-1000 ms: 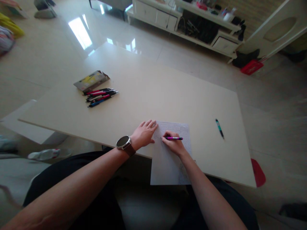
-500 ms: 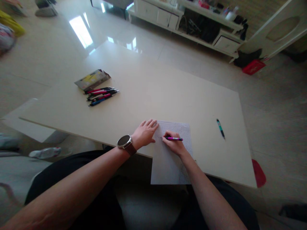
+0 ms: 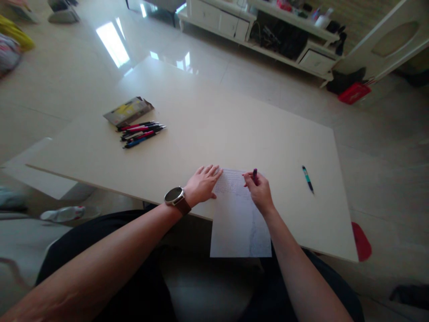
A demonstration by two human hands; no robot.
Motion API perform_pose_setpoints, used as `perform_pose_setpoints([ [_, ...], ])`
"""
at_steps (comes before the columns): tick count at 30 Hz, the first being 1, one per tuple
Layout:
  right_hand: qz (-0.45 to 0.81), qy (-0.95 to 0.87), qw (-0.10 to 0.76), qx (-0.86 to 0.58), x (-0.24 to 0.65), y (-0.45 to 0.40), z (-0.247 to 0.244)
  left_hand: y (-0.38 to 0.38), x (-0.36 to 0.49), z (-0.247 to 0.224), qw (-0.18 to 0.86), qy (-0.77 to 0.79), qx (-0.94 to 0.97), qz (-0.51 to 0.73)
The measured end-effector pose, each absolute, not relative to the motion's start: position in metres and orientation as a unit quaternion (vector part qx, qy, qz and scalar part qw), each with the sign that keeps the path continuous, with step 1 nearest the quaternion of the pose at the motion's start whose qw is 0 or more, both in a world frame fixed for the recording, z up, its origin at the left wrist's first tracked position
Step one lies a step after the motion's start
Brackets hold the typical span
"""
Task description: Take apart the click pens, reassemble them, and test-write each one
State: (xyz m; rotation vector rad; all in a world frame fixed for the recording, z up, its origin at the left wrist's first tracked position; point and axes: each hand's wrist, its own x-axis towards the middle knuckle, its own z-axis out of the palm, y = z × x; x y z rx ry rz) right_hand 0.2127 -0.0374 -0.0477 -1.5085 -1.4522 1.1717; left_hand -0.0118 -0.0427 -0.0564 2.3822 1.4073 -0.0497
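Observation:
A sheet of paper [image 3: 231,228] lies at the table's near edge, its lower part hanging past the edge. Lines of handwriting cover its upper part. My left hand [image 3: 202,184] rests flat with fingers spread, fingertips on the paper's upper left corner; a watch [image 3: 174,196] is on that wrist. Over the upper right of the sheet, my right hand [image 3: 259,192] is closed round a purple and black pen [image 3: 255,174], which now points up between the fingers. Its writing tip is hidden. A teal and black pen [image 3: 307,179] lies on the table to the right.
On the white table [image 3: 214,129], a pile of several pens [image 3: 142,134] lies at the left beside an open grey and yellow box [image 3: 129,112]. Beyond the table stands a white cabinet [image 3: 231,24]. A red container [image 3: 354,93] is on the floor.
My right hand has moved right and up from the writing near the left side of the paper, and the pen has swung from lying sideways to upright. My left hand has stayed put.

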Motion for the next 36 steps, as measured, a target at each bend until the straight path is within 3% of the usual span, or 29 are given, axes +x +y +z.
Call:
perform_pose_setpoints([
  [5,0.410,-0.598,0.327,-0.606,0.243,-0.036,-0.034,-0.043,-0.009,-0.054,0.198,0.479,0.855,0.004],
  [14,0.199,-0.616,0.173,-0.742,0.323,-0.041,-0.066,-0.043,-0.007,-0.058,0.204,0.477,0.854,-0.040],
  [23,0.024,-0.622,0.098,-0.776,0.397,-0.043,-0.059,-0.041,0.001,-0.063,0.186,0.474,0.860,0.005],
  [28,0.100,-0.691,0.127,-0.705,0.347,-0.054,-0.059,-0.038,0.000,-0.060,0.185,0.478,0.859,0.005],
  [36,0.165,-0.778,-0.035,-0.605,0.270,-0.090,-0.066,-0.039,-0.001,-0.064,0.173,0.482,0.859,-0.002],
])
